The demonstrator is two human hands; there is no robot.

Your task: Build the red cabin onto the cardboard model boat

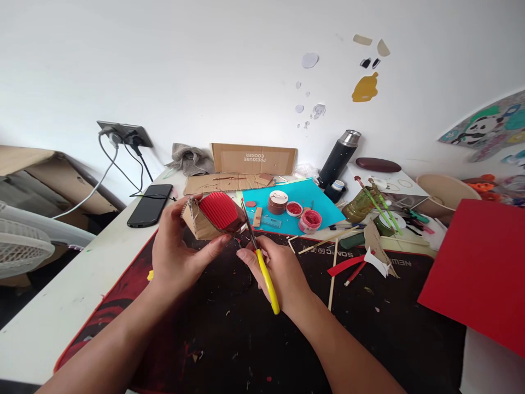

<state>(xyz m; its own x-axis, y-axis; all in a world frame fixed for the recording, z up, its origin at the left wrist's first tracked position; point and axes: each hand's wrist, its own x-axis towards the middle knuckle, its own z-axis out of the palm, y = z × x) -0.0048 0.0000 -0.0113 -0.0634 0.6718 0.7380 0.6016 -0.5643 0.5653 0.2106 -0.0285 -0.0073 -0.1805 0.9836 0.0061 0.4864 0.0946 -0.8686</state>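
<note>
My left hand (176, 251) is wrapped round a small brown cardboard piece (200, 221) with a corrugated red panel (220, 210) on its upper face. The thumb presses along its lower edge. In my right hand (283, 268) is a pair of scissors (267, 282) with yellow handles, blades pointing up and away. The blades stand right beside the cardboard piece's right end; whether they touch it I cannot tell. Both hands are raised above a black desk mat (197, 317) with a red edge.
Behind lie a blue sheet (295, 191) and an open jar of red paint (310, 220). A black phone (150, 205) is at left, a black thermos (339, 158) at the back. Wooden sticks (332, 279) and paper scraps lie on the mat. A red sheet (479, 273) juts in from the right.
</note>
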